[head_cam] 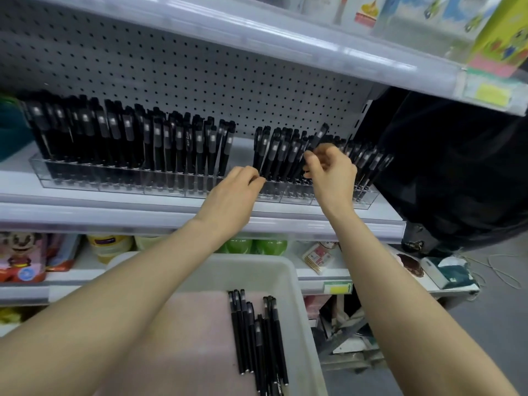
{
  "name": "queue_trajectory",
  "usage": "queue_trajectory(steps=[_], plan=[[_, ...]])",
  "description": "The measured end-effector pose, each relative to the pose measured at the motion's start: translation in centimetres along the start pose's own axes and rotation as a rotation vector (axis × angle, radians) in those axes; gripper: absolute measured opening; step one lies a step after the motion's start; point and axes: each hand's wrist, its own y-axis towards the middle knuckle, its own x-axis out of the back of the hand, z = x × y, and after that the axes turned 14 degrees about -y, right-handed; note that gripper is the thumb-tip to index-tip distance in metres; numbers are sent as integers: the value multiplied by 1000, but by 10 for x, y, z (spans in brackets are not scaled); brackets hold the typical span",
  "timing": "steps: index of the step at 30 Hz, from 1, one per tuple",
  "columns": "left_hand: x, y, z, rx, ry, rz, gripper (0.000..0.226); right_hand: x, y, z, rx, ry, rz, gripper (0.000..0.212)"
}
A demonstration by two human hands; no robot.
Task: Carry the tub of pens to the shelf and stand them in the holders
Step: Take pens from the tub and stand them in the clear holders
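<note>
**A:** A dozen or so loose pens [257, 332] lie in the tub [251, 260] at six o'clock, side by side on its pink liner [194, 338]. And the rest?

**B:** They stand in two clear holders on the shelf [85, 212]. The long holder [71, 178] at ten o'clock looks packed. The short holder [368, 197] at one o'clock is crowded, and its pens lean.

**A:** Hands?

**B:** The right hand [333, 172] pinches one tilted pen [318, 138], cap end up, above the short holder. The left hand [237, 192] curls its fingers against the pens at that holder's nine o'clock end. I cannot tell whether it grips one or only steadies them.

**A:** How will they handle?

**B:** Light, stiff and thin, I'd judge. The barrels are smooth black plastic, probably a little slippery, with a pale label band near the cap. A fingertip pinch at mid-barrel should steer the tip into a slot. The holders look like hard, glossy acrylic boxes and might slide if nudged. The tub is matt pale plastic with rounded corners. Grey perforated pegboard [200, 67] stands behind.
</note>
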Motion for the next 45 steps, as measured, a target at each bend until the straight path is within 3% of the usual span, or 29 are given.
queue_trajectory(steps=[4,13,20,26,33,37,41,45], plan=[[0,-1,0,-1,-8,-12,53,-16,-9,-9,19,-128,118,18],[3,-22,3,-63,-50,-21,63,-17,-18,-2,-47,-121,104,19],[3,-101,15,-71,-117,11,44,-18,-76,-1,-103,-37,8,5],[-30,-151,45,-43,-56,69,61,-45,-160,-10,-117,-113,299,8],[-48,-157,49,-19,-60,26,72,-68,-207,-28,-98,-414,774,28],[-51,-158,47,-2,-66,31,70,-74,-217,-24,-10,-614,856,34],[-50,-157,48,1,-61,34,69,-80,-221,-14,107,-727,874,25],[-49,-156,48,1,-65,41,69,-82,-220,-15,49,-675,903,18]])
